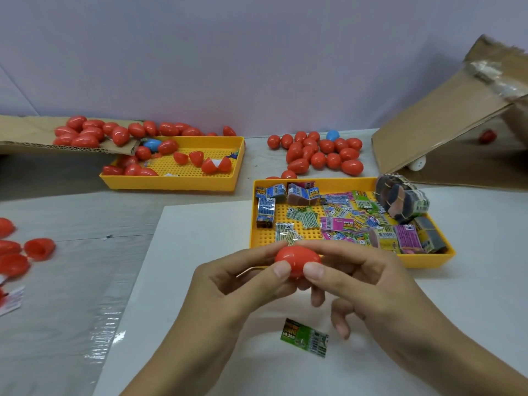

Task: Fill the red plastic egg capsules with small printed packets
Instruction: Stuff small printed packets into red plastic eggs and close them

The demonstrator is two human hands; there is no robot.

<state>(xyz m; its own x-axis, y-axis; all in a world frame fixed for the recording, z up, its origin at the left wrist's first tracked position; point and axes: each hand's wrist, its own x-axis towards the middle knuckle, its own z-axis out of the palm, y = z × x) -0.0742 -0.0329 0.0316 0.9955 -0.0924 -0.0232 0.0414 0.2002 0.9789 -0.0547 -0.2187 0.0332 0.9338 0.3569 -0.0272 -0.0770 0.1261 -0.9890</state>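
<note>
A closed red egg capsule is held above a white sheet, lying sideways. My left hand pinches its left end between thumb and fingers. My right hand pinches its right end the same way. Below the hands a small green printed packet lies flat on the sheet. Just beyond the hands, a yellow tray holds several printed packets and banded bundles.
A second yellow tray at the back left holds open red halves. Closed red eggs are heaped behind the packet tray, and more sit on cardboard at far left. Open red halves lie at the left edge. A cardboard box leans at right.
</note>
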